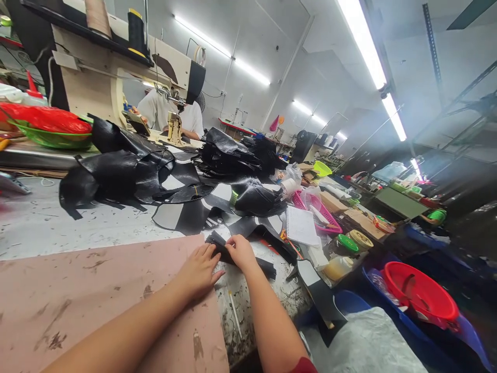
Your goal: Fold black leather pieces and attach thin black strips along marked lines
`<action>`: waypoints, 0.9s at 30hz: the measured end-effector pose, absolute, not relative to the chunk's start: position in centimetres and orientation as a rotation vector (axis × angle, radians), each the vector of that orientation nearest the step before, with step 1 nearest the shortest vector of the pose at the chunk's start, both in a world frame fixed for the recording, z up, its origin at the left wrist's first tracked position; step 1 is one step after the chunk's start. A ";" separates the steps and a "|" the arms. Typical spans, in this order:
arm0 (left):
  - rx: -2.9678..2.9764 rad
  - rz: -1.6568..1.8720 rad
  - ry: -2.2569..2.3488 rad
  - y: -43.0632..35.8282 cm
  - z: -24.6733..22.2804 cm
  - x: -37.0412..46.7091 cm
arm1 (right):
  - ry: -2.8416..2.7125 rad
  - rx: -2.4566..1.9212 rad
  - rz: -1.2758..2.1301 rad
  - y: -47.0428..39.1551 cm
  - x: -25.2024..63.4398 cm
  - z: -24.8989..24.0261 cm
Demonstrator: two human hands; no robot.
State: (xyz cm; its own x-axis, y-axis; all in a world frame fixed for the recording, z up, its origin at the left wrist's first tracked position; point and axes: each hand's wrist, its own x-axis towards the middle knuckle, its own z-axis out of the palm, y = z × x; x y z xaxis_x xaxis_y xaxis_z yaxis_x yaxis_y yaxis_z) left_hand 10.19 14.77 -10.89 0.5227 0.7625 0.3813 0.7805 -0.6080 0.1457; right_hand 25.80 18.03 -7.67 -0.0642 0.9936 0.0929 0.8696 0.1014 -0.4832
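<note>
A bundle of narrow black leather-like strips lies on the worktable just past the corner of a pink board. My right hand is closed on the bundle near its middle, fingertips pinched together. Beside it, my left hand rests over the board's edge with its fingers stretched out and thumb apart, the fingertips at the left end of the strips. Directly beyond both hands are black and white cut leather pieces. A thin white stick like a brush or pen lies on the table below my hands.
Heaps of black leather pieces cover the table's far side before a sewing machine. To the right are a notebook, a pink basket and jars. A red basin stands lower right. Another person sits behind the machine.
</note>
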 end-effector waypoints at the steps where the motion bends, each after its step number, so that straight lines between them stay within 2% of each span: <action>1: -2.700 -0.646 -1.378 14.8 -10.9 10.2 | -1.993 -1.821 0.423 18.2 25.8 -7.7; 8: -2.687 -0.590 -1.419 14.6 -10.6 10.3 | -2.092 -1.798 0.369 19.2 25.4 -7.6; 18: -2.714 -0.586 -1.409 14.6 -10.1 10.3 | -2.327 -1.647 0.061 17.9 25.6 -7.0; 27: -2.739 -0.567 -1.406 14.6 -9.7 10.3 | -2.425 -1.644 0.113 17.9 27.1 -7.4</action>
State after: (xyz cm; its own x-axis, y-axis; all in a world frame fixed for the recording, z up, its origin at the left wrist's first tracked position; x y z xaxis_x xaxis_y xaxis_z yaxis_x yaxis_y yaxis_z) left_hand 10.27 14.60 -9.72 0.5312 0.7837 0.3220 0.7877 -0.5968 0.1531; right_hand 27.06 17.93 -7.39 -0.3561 0.9254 0.1297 0.9092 0.3752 -0.1803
